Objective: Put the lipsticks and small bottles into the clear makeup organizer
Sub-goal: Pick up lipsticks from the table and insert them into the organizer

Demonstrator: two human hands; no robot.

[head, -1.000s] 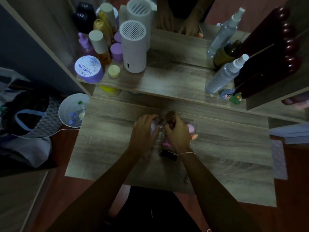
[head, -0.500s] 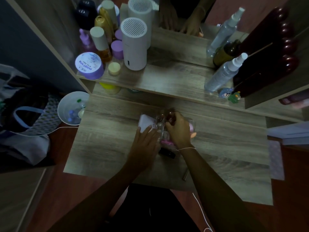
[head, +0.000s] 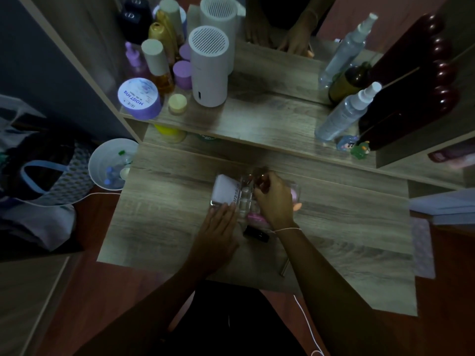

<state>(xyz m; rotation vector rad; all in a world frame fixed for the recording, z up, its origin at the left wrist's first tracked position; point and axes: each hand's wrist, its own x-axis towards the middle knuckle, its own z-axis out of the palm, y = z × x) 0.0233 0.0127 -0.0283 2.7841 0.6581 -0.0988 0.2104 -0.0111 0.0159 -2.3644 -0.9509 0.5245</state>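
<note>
The clear makeup organizer (head: 243, 201) stands mid-desk. A white boxy bottle (head: 224, 189) lies in its left compartment, and pink items (head: 257, 218) show through its near side. My right hand (head: 275, 201) hovers over the organizer's middle, fingers closed on a small brown bottle (head: 260, 175) at the far rim. My left hand (head: 218, 227) lies flat with its fingertips against the organizer's near-left corner, holding nothing. A black lipstick (head: 256, 234) lies on the desk just in front of the organizer, between my wrists.
A thin metal stick (head: 283, 268) lies near the desk's front edge. The raised shelf (head: 270, 124) behind carries a white cylinder (head: 209, 70), a purple jar (head: 140, 98), several bottles and a spray bottle (head: 344, 113). A white bowl (head: 113, 163) sits left of the desk.
My left hand has drawn back from on top of the organizer to its near-left corner, uncovering the white boxy bottle. My right hand stays over the organizer.
</note>
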